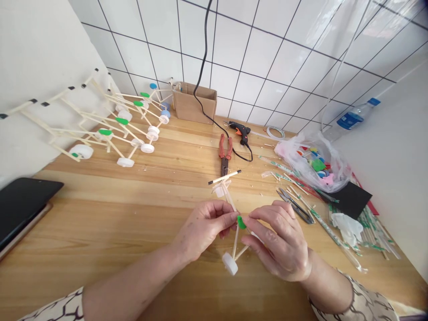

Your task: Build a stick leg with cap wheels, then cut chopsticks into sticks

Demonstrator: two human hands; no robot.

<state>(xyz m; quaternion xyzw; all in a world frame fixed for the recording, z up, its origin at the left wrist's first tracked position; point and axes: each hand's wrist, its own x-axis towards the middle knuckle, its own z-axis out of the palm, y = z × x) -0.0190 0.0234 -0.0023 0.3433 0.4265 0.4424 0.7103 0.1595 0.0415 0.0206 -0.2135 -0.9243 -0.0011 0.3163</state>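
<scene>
A small bike-like model made of pale sticks [235, 238] is between my hands, with a white cap wheel [230, 263] at its near end and a black-tipped crossbar [224, 177] at its far end. My left hand [209, 227] pinches the stick frame just left of a green piece [241, 222]. On the other side, my right hand [279, 238] has its fingers closed at the green piece's right edge and the sticks below it. The fingertips partly hide the joint there.
Several similar stick models [125, 162] stand at the left, beyond a black phone [30, 196]. Pliers [225, 154], a glue gun [240, 132] and a cardboard box [195, 104] lie ahead. At right are snips [296, 206], a bag of caps [314, 162], sticks and a bottle [354, 118].
</scene>
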